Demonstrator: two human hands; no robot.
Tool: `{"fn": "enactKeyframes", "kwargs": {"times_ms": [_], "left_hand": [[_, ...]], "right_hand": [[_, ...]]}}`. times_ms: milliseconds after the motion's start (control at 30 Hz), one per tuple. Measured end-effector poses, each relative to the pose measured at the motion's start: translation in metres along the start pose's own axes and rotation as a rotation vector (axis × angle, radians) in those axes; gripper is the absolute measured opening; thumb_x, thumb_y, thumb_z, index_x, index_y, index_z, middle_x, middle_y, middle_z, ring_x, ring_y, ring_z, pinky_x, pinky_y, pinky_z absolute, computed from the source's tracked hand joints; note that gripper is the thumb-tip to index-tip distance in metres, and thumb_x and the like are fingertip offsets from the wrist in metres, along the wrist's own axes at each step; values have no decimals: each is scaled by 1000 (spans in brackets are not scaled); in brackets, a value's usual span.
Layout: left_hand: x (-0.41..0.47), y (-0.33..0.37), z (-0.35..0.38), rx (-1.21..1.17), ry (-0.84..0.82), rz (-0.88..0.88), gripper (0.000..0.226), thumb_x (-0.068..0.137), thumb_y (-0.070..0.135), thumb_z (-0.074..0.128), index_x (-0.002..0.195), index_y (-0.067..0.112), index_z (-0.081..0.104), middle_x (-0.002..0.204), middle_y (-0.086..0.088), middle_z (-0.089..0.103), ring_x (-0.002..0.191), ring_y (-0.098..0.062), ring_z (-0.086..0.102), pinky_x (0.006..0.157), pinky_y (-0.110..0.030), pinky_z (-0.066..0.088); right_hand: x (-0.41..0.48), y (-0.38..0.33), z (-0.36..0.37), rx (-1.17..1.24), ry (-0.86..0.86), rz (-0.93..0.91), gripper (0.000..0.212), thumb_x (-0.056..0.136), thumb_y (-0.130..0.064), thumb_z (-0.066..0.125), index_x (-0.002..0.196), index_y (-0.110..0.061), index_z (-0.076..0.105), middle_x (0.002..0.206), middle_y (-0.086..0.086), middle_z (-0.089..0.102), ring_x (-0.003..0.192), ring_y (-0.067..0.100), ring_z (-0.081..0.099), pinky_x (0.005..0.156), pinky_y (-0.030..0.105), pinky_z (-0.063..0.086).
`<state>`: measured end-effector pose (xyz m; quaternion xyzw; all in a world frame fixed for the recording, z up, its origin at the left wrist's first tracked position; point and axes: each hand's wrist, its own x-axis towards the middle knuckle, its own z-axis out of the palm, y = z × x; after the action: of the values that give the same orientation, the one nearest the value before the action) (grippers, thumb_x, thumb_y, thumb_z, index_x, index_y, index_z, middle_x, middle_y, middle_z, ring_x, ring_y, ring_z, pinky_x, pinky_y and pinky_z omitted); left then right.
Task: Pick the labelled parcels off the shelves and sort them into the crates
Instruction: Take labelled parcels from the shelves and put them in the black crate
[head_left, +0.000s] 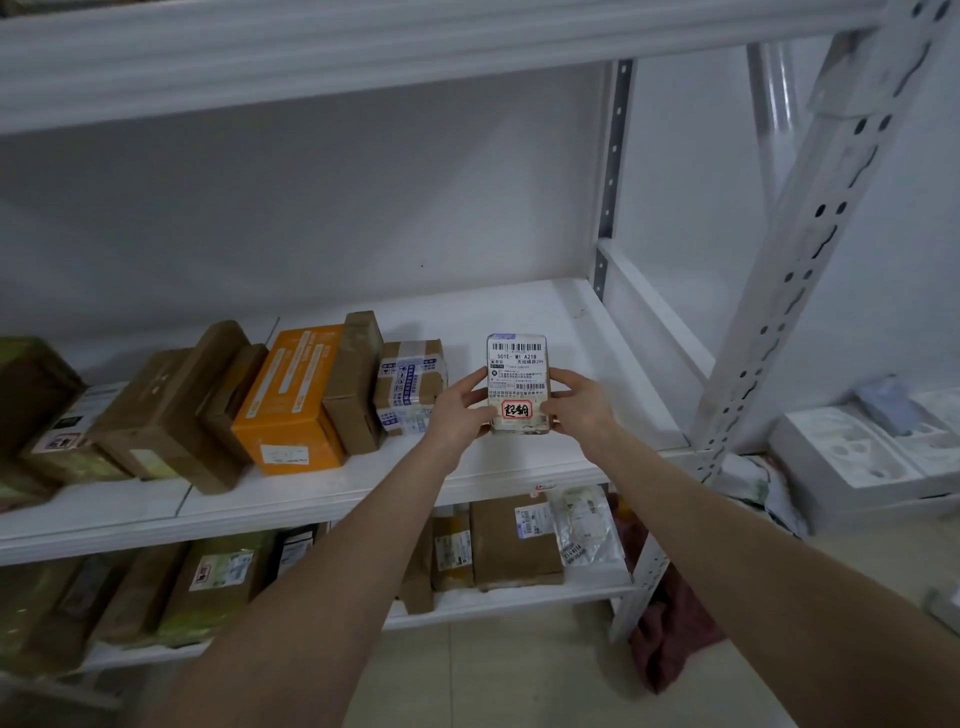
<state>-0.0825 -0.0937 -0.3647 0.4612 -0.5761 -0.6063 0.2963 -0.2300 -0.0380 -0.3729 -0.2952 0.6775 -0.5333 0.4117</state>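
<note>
The step in hand, as I judge it, is lifting one parcel clear and reading where it belongs. On the white shelf (545, 312) that carries the orange box (291, 400), well to the right of that box and past the brown carton (356, 382) and the taped carton (410, 384) beside it, the labelled parcel (517, 382) stands upright, its barcode label and a red-ringed handwritten mark facing the camera. The left grip (462, 410) is clasped on its left edge and the right grip (579, 402) on its right edge, fingers curled round the sides; whether its base rests on the shelf or hangs just off it I cannot tell. To do this well, keep fingers off the printed lines so the code can be read, draw the parcel straight back rather than sideways toward the orange box, so the taped carton is not knocked, and carry it level; no crate shows here. It looks small and rigid, so a light two-sided hold should do. The shelf is smooth white board; behind the orange box is a plain white wall (311, 208), below it a pale floor (545, 675), around it a white slotted rack (810, 228) with an upper shelf (363, 52) above and a lower shelf (493, 605) of more parcels beneath, white foam trays (857, 452) far to its right, and a dark red cloth (670, 623) low to its right
</note>
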Motion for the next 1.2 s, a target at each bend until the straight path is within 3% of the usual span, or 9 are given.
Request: {"fn": "enactKeyframes", "kwargs": {"times_ms": [233,633,833,1033,1200], "left_hand": [[-12,-1,-1,4,29,10,68,85,-13,56,142,21,44,128,-9,59,107,-23,59,76,-27,54],[-52,-12,-30,-81,192,10,66,82,-6,65,140,20,46,128,-8,59,115,-25,57,83,-33,52],[-84,-26,-78,-106,373,30,57,83,-3,65,135,16,51,123,-6,64,110,-24,61,80,-35,54],[-128,-50,-149,-144,514,7,50,84,-1,65,130,14,55,112,-10,68,85,-19,68,56,-27,56],[-172,-85,-223,-146,608,-38,44,85,-1,64,125,15,56,107,-5,70,84,-17,68,61,-31,55]], "right_hand": [[-3,1,1,-67,-15,-46,52,81,9,61,127,-14,59,102,15,70,90,29,68,82,46,57],[-19,-4,35,-202,-123,-106,41,81,-2,66,120,-15,62,104,11,70,92,25,67,83,44,57],[-43,-5,86,-262,-243,-162,38,80,-8,71,116,-14,62,107,9,68,94,24,66,81,45,57],[-78,0,158,-309,-416,-237,32,83,-12,72,113,-14,61,100,1,66,85,14,63,74,36,58],[-113,16,242,-360,-554,-196,26,81,-10,72,100,-21,59,85,-3,62,88,21,65,80,44,58]]}}
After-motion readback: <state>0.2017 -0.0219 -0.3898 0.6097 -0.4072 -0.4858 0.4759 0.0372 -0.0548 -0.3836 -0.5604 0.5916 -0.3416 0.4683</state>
